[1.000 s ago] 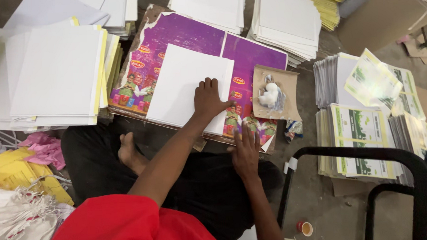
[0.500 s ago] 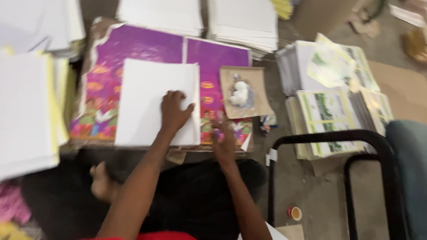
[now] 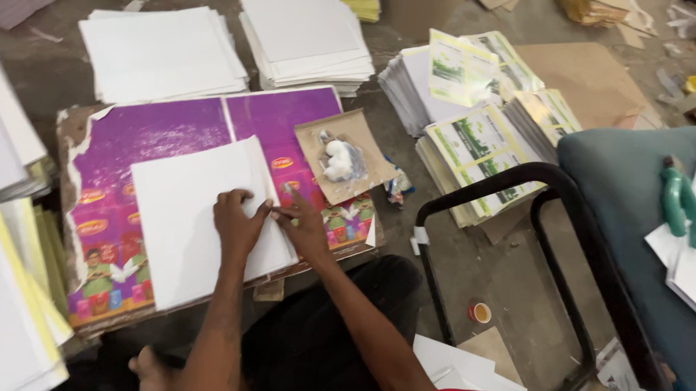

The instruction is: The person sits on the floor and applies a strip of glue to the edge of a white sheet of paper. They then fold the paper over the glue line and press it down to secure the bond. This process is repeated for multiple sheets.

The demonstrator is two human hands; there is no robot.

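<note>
Nearest the person, the left hand (image 3: 238, 222) lay flat on the white sheets (image 3: 200, 217), its fingers spread and pressing down near the stack's right edge, grasping nothing. Just right of it, the right hand (image 3: 306, 232) touched that same edge, fingers (image 3: 287, 196) loosely extended rather than clenched; whether they pinched a sheet could not be told. The white sheets rested on a purple printed board (image 3: 165, 133) on the floor. Right of the board's far half lay a brown card holding a white lump (image 3: 337, 158). Beyond the board sat more white stacks (image 3: 162, 51), and farther right green printed stacks (image 3: 478, 135).
</note>
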